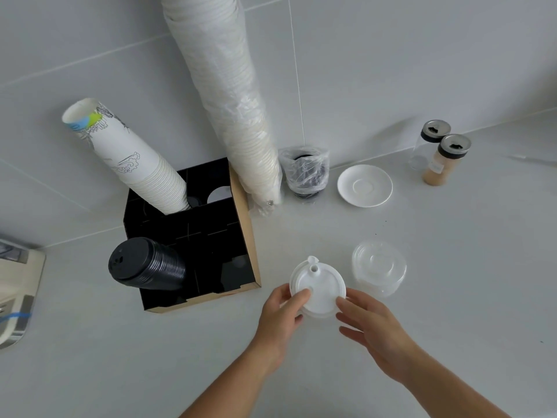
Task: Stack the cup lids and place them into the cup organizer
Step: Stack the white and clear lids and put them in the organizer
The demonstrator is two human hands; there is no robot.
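A stack of white cup lids (319, 285) sits between my two hands, low on the counter. My left hand (281, 315) grips its left edge with the thumb on top. My right hand (372, 327) touches its right edge with the fingertips. Just to the right stands a stack of clear plastic lids (379, 268). The black compartmented cup organizer (247, 236) with a cardboard side stands to the left. It holds a leaning stack of black lids (144, 263) and a stack of white paper cups (129, 158).
A tall wrapped sleeve of paper cups (235, 95) leans against the tiled wall beside the organizer. Behind are wrapped black lids (306, 173), a white saucer (364, 185) and two shaker jars (441, 155). A machine (15, 291) sits at the left edge.
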